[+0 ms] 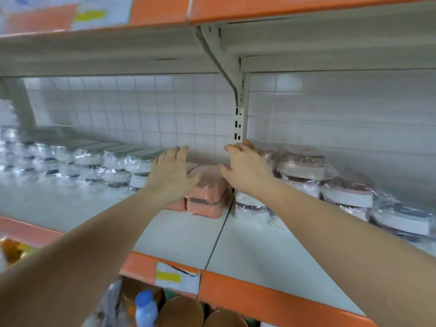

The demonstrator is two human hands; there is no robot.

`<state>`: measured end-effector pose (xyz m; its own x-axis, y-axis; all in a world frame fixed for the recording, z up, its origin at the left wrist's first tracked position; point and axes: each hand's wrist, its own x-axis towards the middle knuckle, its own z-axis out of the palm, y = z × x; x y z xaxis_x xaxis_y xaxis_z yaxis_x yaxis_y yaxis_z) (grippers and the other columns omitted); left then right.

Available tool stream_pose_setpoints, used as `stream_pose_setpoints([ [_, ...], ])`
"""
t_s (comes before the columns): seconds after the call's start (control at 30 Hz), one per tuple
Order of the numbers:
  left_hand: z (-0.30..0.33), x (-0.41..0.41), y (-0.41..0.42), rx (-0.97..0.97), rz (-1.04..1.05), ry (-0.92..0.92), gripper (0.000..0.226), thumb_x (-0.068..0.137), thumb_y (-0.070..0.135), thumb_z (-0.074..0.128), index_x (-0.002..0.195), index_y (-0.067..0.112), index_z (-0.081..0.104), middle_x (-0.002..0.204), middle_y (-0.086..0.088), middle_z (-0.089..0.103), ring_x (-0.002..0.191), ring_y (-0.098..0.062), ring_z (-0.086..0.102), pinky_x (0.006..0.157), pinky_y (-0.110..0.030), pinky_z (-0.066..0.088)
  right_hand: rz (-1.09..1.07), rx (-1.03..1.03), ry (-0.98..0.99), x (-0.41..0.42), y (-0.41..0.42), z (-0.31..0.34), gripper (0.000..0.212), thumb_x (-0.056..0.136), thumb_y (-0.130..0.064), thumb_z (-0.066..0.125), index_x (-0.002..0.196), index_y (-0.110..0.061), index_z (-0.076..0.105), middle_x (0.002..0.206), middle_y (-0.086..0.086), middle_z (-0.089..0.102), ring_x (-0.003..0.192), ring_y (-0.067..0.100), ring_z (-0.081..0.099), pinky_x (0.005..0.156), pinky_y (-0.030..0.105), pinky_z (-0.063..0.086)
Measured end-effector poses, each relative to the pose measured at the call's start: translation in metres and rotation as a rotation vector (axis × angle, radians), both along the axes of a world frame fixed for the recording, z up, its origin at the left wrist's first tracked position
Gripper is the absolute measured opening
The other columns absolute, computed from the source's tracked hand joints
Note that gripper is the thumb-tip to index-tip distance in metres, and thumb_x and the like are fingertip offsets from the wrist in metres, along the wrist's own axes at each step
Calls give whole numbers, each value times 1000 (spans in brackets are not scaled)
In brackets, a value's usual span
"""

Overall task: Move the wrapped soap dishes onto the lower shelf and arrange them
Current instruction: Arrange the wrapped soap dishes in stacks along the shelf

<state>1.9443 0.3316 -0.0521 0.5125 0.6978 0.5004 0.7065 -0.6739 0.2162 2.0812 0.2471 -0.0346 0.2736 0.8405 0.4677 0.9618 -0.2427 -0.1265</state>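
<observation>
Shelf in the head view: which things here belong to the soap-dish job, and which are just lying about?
Job:
pink wrapped soap dishes, between both hands
left hand, open
right hand, open
white wrapped dishes
round wrapped dishes
shelf

Lying about:
blue-capped bottle, below the shelf
yellow price label

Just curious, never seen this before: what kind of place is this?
Most likely a shop aisle: orange-edged metal shelving with a price label, and rows of plastic-wrapped soap dishes stocked along it.
</observation>
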Motion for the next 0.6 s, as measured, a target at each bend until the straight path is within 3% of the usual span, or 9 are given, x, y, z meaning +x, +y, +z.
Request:
stream_pose_setpoints([
  [0.17, -1, -77, 17, -26, 171, -7, 68, 91, 40, 49, 145, 8, 23, 148, -14, 29, 136, -29, 26, 111, -38, 22, 105, -91, -2, -63, 25, -6, 54, 93, -40, 46, 138, -11, 38, 141, 10, 40, 134, 26, 28, 107, 46, 30],
  [0.4, 1, -217, 34, -65, 339, -16, 69, 92, 41, 49, 147, 13, 18, 152, -10, 22, 138, -29, 23, 110, -38, 22, 256, -87, 78, -183, 78, 2, 45, 89, -34, 50, 127, -10, 51, 134, 14, 50, 124, 30, 44, 97, 35, 39],
  [0.6, 0, -373, 62, -112, 462, 9, 69, 92, 38, 49, 148, 13, 16, 152, -11, 22, 136, -31, 26, 109, -41, 25, 394, -140, 165, -335, 133, -6, 54, 92, -37, 49, 136, -8, 40, 140, 15, 41, 126, 31, 40, 99, 39, 40],
])
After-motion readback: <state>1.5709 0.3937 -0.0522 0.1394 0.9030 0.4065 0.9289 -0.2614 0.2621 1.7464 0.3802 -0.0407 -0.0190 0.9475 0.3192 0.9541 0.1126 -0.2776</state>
